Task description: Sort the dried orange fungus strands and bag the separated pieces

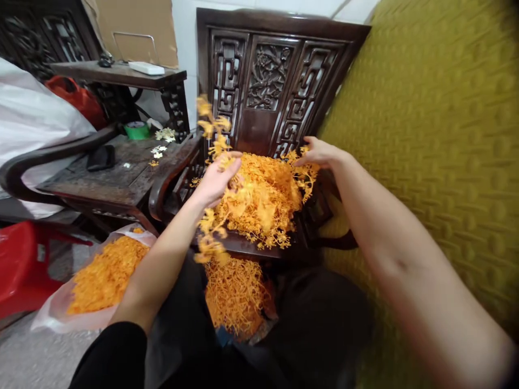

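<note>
- Orange branching pieces (261, 189) lie heaped on the seat of the carved wooden chair (259, 127) in the head view, between the two hands.
- Left hand (213, 181): fingers half curled among blurred pieces; whether they grip any, I cannot tell.
- Right hand (322, 153): fingers partly spread at the heap's right edge; a hold cannot be made out.
- Probably light, springy, easily tangled; thin tips might snap, so stems look the safer hold.
</note>
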### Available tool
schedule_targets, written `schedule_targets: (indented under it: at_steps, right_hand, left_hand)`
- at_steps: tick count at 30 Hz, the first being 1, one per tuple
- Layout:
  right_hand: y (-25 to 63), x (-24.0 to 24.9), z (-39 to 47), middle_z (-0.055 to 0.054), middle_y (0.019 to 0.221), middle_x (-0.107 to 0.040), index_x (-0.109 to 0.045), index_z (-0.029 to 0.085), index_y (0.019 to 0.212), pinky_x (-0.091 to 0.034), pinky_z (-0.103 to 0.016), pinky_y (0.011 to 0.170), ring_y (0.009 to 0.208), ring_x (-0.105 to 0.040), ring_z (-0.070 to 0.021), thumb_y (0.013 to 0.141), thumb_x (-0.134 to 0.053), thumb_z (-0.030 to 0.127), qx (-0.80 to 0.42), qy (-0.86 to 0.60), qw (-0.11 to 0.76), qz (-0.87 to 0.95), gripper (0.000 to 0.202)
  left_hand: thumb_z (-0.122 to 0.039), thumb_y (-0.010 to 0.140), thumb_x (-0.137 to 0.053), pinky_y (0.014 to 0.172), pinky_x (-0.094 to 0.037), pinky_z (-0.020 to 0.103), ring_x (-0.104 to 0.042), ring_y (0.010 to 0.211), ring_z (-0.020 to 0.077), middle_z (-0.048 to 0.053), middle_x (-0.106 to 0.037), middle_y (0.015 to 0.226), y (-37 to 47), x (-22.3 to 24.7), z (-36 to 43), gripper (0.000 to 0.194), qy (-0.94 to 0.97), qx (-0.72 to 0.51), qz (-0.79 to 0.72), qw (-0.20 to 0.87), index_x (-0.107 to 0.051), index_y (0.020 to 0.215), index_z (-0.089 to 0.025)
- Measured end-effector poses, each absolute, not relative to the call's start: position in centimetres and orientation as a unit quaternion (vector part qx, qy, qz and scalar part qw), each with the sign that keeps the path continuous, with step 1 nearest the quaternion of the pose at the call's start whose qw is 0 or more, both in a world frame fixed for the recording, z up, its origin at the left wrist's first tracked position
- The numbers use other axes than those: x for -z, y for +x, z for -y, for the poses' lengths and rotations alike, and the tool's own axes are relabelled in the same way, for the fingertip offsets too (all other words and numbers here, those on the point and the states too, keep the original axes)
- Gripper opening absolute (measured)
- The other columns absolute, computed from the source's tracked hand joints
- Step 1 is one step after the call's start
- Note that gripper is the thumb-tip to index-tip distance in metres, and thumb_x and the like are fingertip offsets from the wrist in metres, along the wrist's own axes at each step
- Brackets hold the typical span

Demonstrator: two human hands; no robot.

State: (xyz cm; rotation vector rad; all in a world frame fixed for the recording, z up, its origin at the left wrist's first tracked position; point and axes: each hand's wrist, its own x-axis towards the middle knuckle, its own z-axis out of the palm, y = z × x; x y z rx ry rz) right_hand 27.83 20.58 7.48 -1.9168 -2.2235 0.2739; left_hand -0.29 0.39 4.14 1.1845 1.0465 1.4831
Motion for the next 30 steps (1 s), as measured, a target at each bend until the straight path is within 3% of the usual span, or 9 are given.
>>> schedule_targets:
  at_steps: [3,6,10,14,17,20,22,27,30]
  right_hand:
    - [26.6,-7.9,-21.2,-0.034,0.163,-0.03,-0.028,0.007,0.167,-0.033,-0.061,0.122,0.153,-0.033,-0.0474,0.066,-0.096,0.039,-0.051,-0.649,0.112,0.75,0.126]
    - [25.7,-8.2,-21.2,-0.026,0.171,-0.024,-0.026,0.015,0.168,-0.026,-0.066,0.125,0.159,-0.02,-0.0462,0.071,-0.091,0.054,-0.131,-0.561,0.172,0.799,0.123]
    - [24.9,-7.9,-17.6,-0.014,0.168,-0.037,-0.03,0.027,0.166,-0.043,-0.054,0.117,0.154,-0.039,-0.0325,0.089,-0.064,0.075,-0.287,-0.379,0.386,0.791,0.096]
    - [24.6,-6.2,-10.0,-0.01,0.126,-0.072,-0.065,0.028,0.139,-0.062,-0.038,0.084,0.11,-0.072,-0.0254,0.088,-0.041,0.09,-0.434,-0.316,0.466,0.704,0.084]
    - [24.2,-4.1,-4.7,-0.007,0.092,-0.076,-0.077,0.022,0.114,-0.056,-0.028,0.058,0.069,-0.068,-0.0151,0.086,-0.064,0.079,-0.46,-0.335,0.492,0.659,0.064]
    - [23.8,-2.1,-2.9,-0.001,0.071,-0.07,-0.08,0.02,0.089,-0.048,-0.025,0.049,0.053,-0.058,-0.0101,0.083,-0.08,0.059,-0.417,-0.363,0.537,0.637,0.039]
    - [24.3,-1.0,-3.9,-0.001,0.067,-0.068,-0.079,0.02,0.08,-0.051,-0.026,0.051,0.051,-0.059,-0.0102,0.085,-0.081,0.053,-0.39,-0.377,0.568,0.619,0.034]
    - [28.6,1.6,-8.9,-0.002,0.08,-0.074,-0.075,0.019,0.087,-0.061,-0.029,0.067,0.068,-0.072,-0.0132,0.083,-0.082,0.052,-0.362,-0.398,0.715,0.447,0.033]
    - [29.7,2.9,-8.7,-0.004,0.096,-0.077,-0.075,0.021,0.102,-0.059,-0.029,0.07,0.079,-0.071,-0.014,0.08,-0.084,0.051,-0.41,-0.388,0.669,0.483,0.038]
  left_hand:
    - [-0.078,0.076,-0.073,0.04,-0.031,0.018,-0.048,0.039,0.0074,-0.001,-0.065,0.062,0.3,-3.2,1.2,0.078,0.553,-0.45,-0.396,0.579,-0.062,0.125,-0.019]
    - [-0.084,0.074,-0.068,0.037,-0.027,0.017,-0.049,0.038,0.0076,0.003,-0.069,0.064,0.7,-2.4,2.0,0.082,0.562,-0.369,-0.378,0.637,-0.065,0.123,-0.018]
    - [-0.076,0.085,-0.065,0.036,-0.026,0.017,-0.046,0.036,0.0064,0.001,-0.069,0.064,1.1,-1.7,2.5,0.066,0.529,-0.357,-0.402,0.657,-0.068,0.117,-0.019]
    - [-0.071,0.09,-0.063,0.038,-0.03,0.018,-0.047,0.037,0.0063,0.0,-0.067,0.064,1.1,-1.4,3.0,0.056,0.491,-0.371,-0.435,0.657,-0.071,0.109,-0.019]
    - [-0.071,0.089,-0.064,0.039,-0.03,0.018,-0.048,0.038,0.0068,0.001,-0.067,0.064,1.2,-1.0,3.1,0.056,0.476,-0.363,-0.464,0.653,-0.071,0.102,-0.017]
    - [-0.071,0.086,-0.067,0.041,-0.033,0.019,-0.048,0.041,0.0064,0.0,-0.064,0.062,1.4,-0.6,3.4,0.055,0.473,-0.364,-0.487,0.637,-0.07,0.088,-0.016]
    - [-0.069,0.084,-0.07,0.042,-0.032,0.018,-0.046,0.042,0.0056,-0.002,-0.059,0.057,1.3,-0.8,3.7,0.054,0.499,-0.351,-0.492,0.621,-0.066,0.075,-0.016]
    - [-0.066,0.084,-0.071,0.039,-0.025,0.02,-0.035,0.039,0.0043,-0.004,-0.049,0.05,-0.2,-2.5,4.5,0.056,0.568,-0.256,-0.508,0.595,-0.058,0.062,-0.017]
    - [-0.067,0.082,-0.072,0.039,-0.025,0.02,-0.035,0.039,0.0048,-0.004,-0.049,0.05,-1.0,-2.7,4.2,0.056,0.554,-0.257,-0.53,0.588,-0.057,0.061,-0.017]
